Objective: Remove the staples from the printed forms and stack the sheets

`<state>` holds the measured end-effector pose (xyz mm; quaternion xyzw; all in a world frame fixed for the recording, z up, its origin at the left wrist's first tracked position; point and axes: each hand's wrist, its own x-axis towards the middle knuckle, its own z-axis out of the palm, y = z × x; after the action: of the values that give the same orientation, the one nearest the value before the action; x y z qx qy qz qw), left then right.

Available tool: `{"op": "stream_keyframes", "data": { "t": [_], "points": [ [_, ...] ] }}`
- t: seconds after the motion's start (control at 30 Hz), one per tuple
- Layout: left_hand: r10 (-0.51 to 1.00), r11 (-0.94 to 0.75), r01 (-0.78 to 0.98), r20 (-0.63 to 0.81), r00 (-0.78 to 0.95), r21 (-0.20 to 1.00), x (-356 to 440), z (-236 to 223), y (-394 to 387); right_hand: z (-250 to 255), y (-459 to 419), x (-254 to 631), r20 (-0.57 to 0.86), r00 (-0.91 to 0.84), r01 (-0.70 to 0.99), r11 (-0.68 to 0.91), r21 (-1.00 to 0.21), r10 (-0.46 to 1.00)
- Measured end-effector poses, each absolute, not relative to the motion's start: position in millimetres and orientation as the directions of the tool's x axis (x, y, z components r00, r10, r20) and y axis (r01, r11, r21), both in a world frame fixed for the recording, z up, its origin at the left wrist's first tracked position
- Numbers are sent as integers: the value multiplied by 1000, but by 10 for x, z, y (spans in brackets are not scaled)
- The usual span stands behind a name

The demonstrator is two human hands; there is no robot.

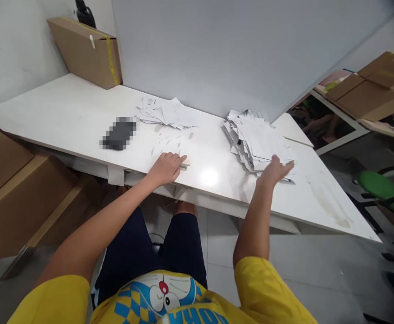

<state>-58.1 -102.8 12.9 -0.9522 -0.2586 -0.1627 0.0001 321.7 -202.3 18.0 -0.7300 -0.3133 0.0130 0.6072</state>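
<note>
My left hand (166,168) rests palm down near the table's front edge. Its fingers curl around a small pale and metallic object (183,166), mostly hidden, whose kind I cannot make out. On the right, my right hand (273,171) lies at the near edge of a thick, uneven stack of papers (255,137). Its fingers are apart, one pointing right, and it touches the top sheets without a visible grip. Farther back, left of the stack, a thinner spread of white papers (166,112) lies on the white table (210,155).
A blurred dark object (120,133) lies on the table's left part. Behind it, a cardboard box (87,54) leans by the wall. More cardboard (24,189) stands below left. A grey partition (210,49) borders the table's back. A green chair (382,186) is at right.
</note>
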Motion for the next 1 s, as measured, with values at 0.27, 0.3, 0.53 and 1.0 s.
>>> {"op": "stream_keyframes", "data": {
  "t": [0.27,0.3,0.53,1.0],
  "points": [
    [493,-869,479,319,810,125,-617,107,-998,-173,-1333,1858,96,524,274,-60,-960,846],
    [496,-867,483,325,805,124,-622,113,-997,-168,-1172,1722,100,419,335,-51,-941,903],
    [522,-852,504,325,789,144,-624,159,-994,-17,-61,1145,304,83,851,91,-517,949],
    [553,-832,535,291,781,147,-644,143,-1084,82,485,1103,431,-136,948,244,-205,892]
  ]
}}
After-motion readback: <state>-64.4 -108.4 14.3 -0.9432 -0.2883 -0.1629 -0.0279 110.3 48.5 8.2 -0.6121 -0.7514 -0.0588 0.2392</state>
